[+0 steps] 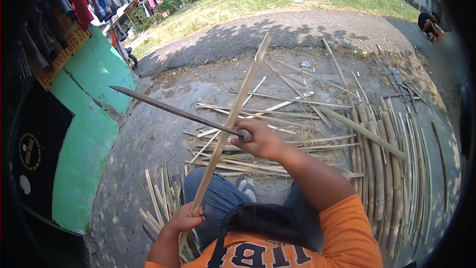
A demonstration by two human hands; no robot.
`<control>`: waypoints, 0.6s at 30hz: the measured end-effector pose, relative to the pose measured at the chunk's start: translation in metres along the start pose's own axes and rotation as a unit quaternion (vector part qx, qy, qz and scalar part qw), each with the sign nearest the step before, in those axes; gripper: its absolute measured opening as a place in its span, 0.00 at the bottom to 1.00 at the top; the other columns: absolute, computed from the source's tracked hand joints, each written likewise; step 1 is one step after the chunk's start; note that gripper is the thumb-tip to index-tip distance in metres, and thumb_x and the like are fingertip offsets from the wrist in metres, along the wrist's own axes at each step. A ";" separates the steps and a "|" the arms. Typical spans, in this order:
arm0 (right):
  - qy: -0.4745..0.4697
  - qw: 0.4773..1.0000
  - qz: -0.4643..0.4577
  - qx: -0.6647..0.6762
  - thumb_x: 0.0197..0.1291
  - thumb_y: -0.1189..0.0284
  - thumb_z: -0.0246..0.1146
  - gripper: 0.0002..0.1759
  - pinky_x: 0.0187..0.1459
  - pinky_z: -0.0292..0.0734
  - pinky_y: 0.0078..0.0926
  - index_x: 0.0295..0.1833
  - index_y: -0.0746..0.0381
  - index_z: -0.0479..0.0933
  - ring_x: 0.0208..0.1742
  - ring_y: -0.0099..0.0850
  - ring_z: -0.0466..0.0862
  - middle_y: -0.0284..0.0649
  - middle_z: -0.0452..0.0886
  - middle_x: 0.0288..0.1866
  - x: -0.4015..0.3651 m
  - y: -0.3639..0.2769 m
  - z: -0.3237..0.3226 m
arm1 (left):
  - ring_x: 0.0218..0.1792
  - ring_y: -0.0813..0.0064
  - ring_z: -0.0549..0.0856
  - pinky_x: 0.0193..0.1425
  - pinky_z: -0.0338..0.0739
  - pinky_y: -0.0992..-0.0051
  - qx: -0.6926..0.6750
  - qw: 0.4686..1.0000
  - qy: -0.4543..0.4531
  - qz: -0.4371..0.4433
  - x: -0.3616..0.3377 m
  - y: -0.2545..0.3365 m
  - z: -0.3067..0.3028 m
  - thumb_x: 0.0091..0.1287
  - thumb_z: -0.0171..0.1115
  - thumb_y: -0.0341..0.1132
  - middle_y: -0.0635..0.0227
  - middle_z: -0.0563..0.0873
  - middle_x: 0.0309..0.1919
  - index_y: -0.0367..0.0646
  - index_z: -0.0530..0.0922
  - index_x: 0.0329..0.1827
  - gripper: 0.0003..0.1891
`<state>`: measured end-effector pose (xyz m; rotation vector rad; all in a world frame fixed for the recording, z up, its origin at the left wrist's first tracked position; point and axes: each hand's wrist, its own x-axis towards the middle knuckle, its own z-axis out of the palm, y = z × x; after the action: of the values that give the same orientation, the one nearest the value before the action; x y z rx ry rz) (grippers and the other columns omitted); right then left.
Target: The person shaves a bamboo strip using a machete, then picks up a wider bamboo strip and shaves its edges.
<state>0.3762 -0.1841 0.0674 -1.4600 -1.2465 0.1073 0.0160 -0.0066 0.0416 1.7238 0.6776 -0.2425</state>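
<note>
My right hand point(258, 140) is closed round the handle of a machete point(173, 110), whose long dark blade points up and to the left. Crossing the blade near its handle is a long bamboo strip point(233, 114), slanting from my lap up toward the road. The fingers of my left hand point(190, 217) wrap round the strip near its lower end, beside my left knee. Below both hands, cut bamboo strips point(248, 164) lie in a loose pile on the ground, in front of my shoe.
Whole bamboo poles point(386, 168) lie side by side at the right, with one green pole point(362, 134) across them. More split strips point(158, 198) are at my left. A green wall point(82, 134) stands on the left. A person point(429, 24) sits at the far right.
</note>
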 end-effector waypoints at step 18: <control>-0.082 0.996 0.009 0.044 0.52 0.69 0.79 0.16 0.59 0.78 0.42 0.44 0.62 0.86 0.57 0.48 0.82 0.49 0.80 0.55 -0.006 -0.049 0.040 | 0.29 0.87 0.75 0.33 0.70 0.78 0.035 0.999 0.029 -0.027 -0.040 -0.004 0.005 0.69 0.74 0.34 0.80 0.77 0.28 0.45 0.78 0.43 0.10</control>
<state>0.3169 -0.1723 0.0879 -1.4067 -1.3436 0.2950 -0.0181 -0.0234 0.0569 1.7869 0.7679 -0.2575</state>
